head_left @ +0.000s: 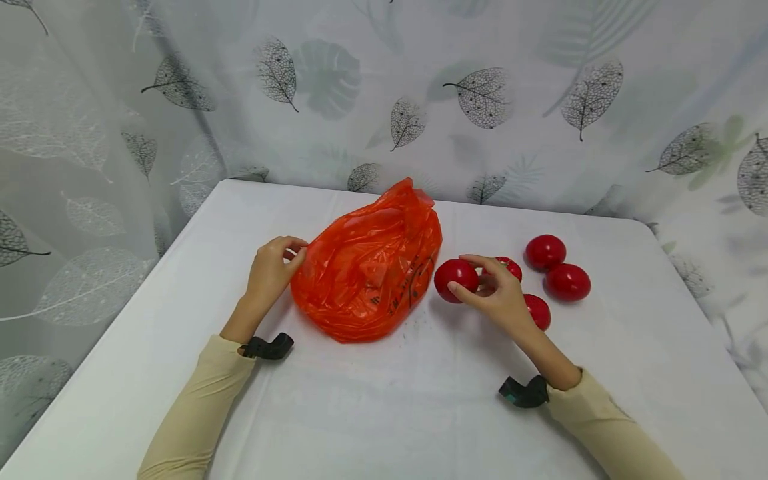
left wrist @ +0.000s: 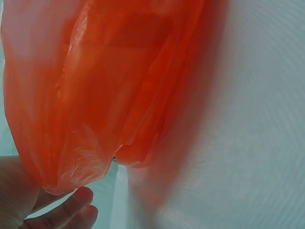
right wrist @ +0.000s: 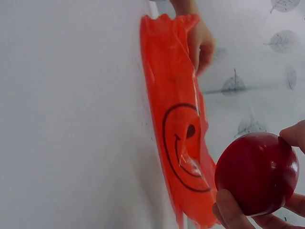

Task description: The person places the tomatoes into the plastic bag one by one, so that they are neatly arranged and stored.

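Note:
A crinkled red plastic bag (head_left: 366, 267) with dark print lies on the table. Its left edge is pinched between the thumb and fingers of my left hand (head_left: 273, 263); the left wrist view shows the thumb side of that hand at the lower corner of the bag (left wrist: 95, 95). My right hand (head_left: 501, 293) grips a round, glossy red tomato (head_left: 454, 280) close to the bag's right side. In the right wrist view the fingertips curve around this tomato (right wrist: 257, 174), and a smiling face is printed on the bag (right wrist: 164, 71) behind it.
To the right of the bag, a tomato with a green stem (head_left: 510, 267) is partly hidden behind my right hand. Another tomato (head_left: 539, 311) sits beside the wrist, and two more, an upper tomato (head_left: 545, 252) and a lower tomato (head_left: 567, 283), touch farther right. A leaf-patterned curtain (head_left: 420, 87) hangs behind the white table (head_left: 360, 413).

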A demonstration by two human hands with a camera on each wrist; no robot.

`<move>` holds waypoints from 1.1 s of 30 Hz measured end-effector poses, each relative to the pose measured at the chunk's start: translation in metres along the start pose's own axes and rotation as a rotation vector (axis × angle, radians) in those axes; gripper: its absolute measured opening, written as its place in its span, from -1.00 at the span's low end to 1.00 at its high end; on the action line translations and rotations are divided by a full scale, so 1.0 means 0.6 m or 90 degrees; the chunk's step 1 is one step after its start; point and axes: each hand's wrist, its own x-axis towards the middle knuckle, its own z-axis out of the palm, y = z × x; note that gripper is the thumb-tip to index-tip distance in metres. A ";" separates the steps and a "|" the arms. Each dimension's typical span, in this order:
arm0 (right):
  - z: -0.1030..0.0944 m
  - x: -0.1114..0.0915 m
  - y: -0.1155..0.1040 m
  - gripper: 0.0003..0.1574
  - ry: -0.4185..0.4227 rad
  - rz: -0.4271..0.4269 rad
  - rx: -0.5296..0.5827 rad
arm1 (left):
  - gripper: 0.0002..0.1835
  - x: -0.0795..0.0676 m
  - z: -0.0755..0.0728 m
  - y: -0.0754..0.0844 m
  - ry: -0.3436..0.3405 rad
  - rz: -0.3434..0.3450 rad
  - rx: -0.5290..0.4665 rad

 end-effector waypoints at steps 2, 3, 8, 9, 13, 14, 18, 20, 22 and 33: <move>0.008 0.002 -0.003 -0.32 -0.018 0.000 0.019 | -0.81 0.000 0.000 0.000 -0.001 0.000 0.000; 0.012 0.003 -0.005 -0.32 -0.026 -0.001 0.029 | -0.81 0.000 0.000 0.001 -0.001 0.000 0.001; 0.030 0.012 -0.011 -0.33 -0.054 -0.020 0.050 | -0.81 0.001 0.001 0.001 -0.006 -0.003 0.007; 0.034 0.014 -0.012 -0.32 -0.057 -0.026 0.049 | -0.81 0.001 0.001 0.001 -0.006 -0.004 0.010; 0.050 0.016 -0.017 -0.28 -0.070 -0.034 0.050 | -0.80 0.000 0.002 -0.001 -0.001 -0.004 0.016; 0.054 0.017 -0.018 -0.28 -0.074 -0.034 0.052 | -0.80 0.000 0.002 -0.002 0.000 -0.004 0.016; 0.071 0.018 -0.025 -0.29 -0.091 -0.032 0.067 | -0.77 0.000 0.004 -0.004 0.003 -0.010 0.012; 0.079 0.018 -0.029 -0.30 -0.095 -0.039 0.073 | -0.76 0.000 0.004 -0.003 0.004 -0.012 0.012; 0.086 0.019 -0.033 -0.31 -0.094 -0.049 0.079 | -0.78 0.000 0.003 -0.003 0.005 -0.011 0.014; 0.118 0.021 -0.051 -0.32 -0.114 -0.095 0.111 | -0.82 0.000 0.008 -0.005 0.012 -0.011 -0.008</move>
